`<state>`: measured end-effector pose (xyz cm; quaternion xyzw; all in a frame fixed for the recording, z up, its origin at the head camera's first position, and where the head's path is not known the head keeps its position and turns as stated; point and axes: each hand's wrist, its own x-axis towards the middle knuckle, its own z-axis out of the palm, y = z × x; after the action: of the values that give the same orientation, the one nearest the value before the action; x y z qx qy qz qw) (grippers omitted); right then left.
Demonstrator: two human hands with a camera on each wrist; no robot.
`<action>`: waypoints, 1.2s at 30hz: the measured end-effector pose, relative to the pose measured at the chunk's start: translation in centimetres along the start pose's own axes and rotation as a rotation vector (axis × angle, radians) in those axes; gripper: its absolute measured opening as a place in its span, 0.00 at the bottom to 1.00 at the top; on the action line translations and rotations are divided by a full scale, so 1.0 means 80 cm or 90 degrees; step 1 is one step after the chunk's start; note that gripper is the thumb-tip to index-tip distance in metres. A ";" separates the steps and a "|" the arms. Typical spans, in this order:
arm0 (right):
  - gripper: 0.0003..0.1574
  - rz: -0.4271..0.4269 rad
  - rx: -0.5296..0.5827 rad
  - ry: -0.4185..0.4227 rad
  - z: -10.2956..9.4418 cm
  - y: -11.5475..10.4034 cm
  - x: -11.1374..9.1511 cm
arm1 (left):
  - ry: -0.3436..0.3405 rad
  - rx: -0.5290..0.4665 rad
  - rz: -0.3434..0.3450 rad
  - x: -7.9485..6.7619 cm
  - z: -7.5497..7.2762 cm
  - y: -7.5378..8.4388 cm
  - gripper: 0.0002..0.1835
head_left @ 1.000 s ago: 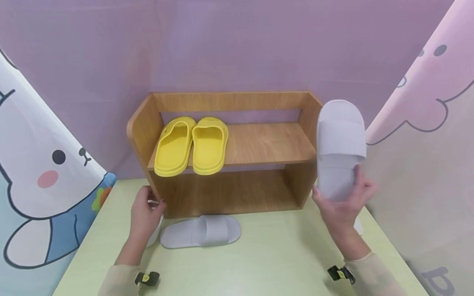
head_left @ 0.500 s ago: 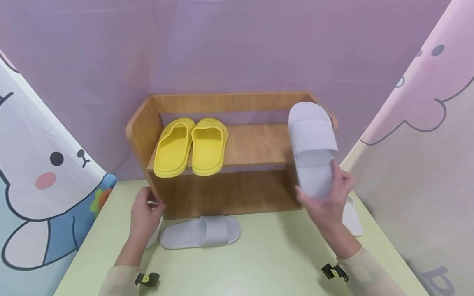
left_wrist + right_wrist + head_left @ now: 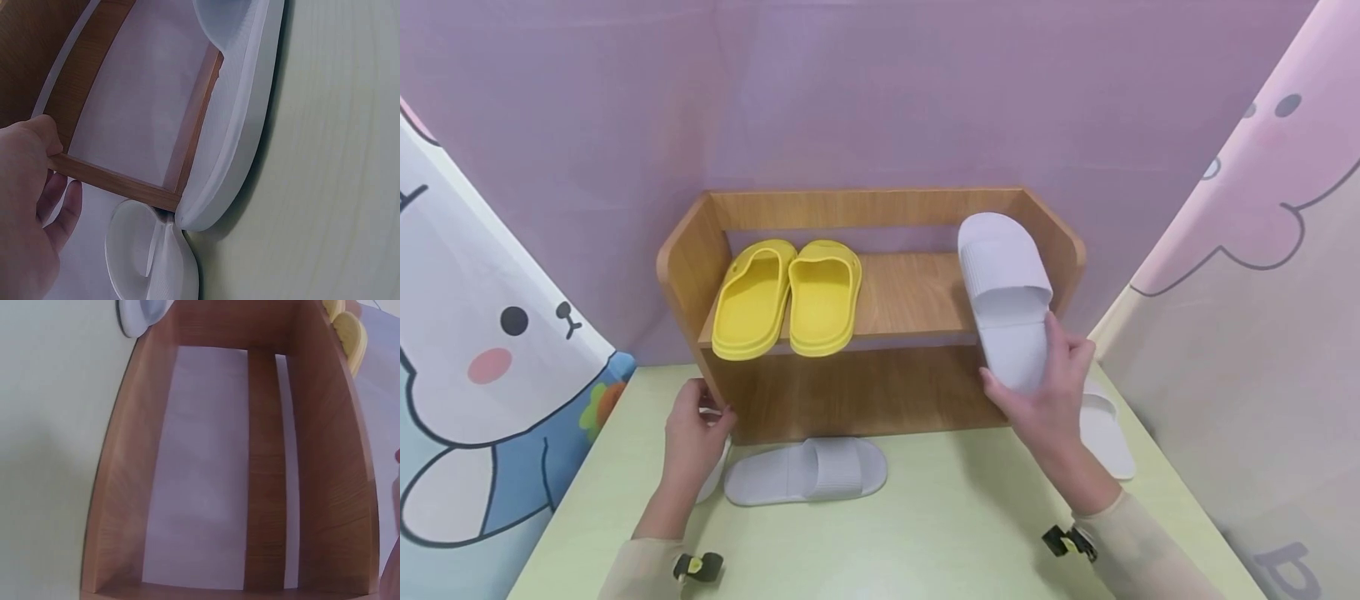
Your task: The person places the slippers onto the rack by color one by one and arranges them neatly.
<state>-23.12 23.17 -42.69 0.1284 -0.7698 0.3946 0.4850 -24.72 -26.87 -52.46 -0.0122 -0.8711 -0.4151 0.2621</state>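
Observation:
My right hand (image 3: 1051, 408) holds a pale grey slide slipper (image 3: 1003, 262) by its heel end, thumb on one side and fingers on the other. Its toe points to the back, over the right part of the wooden shoe rack's upper shelf (image 3: 917, 287). With thumb and fingers, my left hand (image 3: 694, 433) pinches the front edge of the rack's left side panel (image 3: 109, 177). A matching grey slipper (image 3: 838, 469) lies sideways on the table before the rack. Two yellow clogs (image 3: 822, 321) stand side by side on the upper shelf's left half.
A white slipper (image 3: 1103, 433) lies on the table right of the rack, partly behind my right hand. Another white slipper (image 3: 150, 250) is at the rack's left, mostly hidden by my left hand in the head view. A purple backdrop (image 3: 880, 100) hangs behind.
My right hand has carried the grey slipper leftward, from beside the rack's right end to over the upper shelf. The left hand keeps its place on the side panel.

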 end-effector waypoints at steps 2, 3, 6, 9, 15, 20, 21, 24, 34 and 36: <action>0.70 0.010 -0.006 -0.009 0.002 -0.004 0.003 | -0.001 0.000 -0.001 0.000 0.000 0.001 0.23; 0.70 0.017 -0.010 -0.014 0.003 -0.006 0.005 | -0.002 0.002 -0.002 0.000 0.000 0.001 0.23; 0.69 0.046 -0.030 -0.041 0.005 -0.010 0.010 | -0.004 0.000 -0.004 0.000 0.000 0.001 0.23; 0.68 0.063 -0.058 -0.070 0.007 -0.014 0.017 | -0.007 0.002 -0.008 0.000 0.000 0.002 0.23; 0.63 0.065 -0.112 -0.106 0.007 -0.022 0.032 | -0.010 0.005 -0.014 0.000 0.000 0.003 0.23; 0.57 0.074 -0.127 -0.127 0.006 -0.028 0.039 | -0.008 0.007 -0.014 0.000 0.000 0.002 0.24; 0.56 0.076 -0.126 -0.130 0.006 -0.029 0.040 | -0.008 0.007 -0.014 0.000 0.000 0.001 0.24; 0.54 0.085 -0.134 -0.137 0.007 -0.032 0.043 | -0.007 0.007 -0.014 0.000 0.000 0.001 0.24; 0.54 0.138 -0.180 -0.153 0.017 -0.046 0.055 | -0.004 0.004 -0.011 -0.001 -0.001 0.002 0.23; 0.54 0.143 -0.193 -0.152 0.020 -0.049 0.058 | -0.003 0.002 -0.009 -0.001 0.000 0.002 0.23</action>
<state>-24.18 20.30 -37.25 0.0137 -0.8815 0.3080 0.3575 -24.63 -26.75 -52.33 -0.0065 -0.8726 -0.4155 0.2568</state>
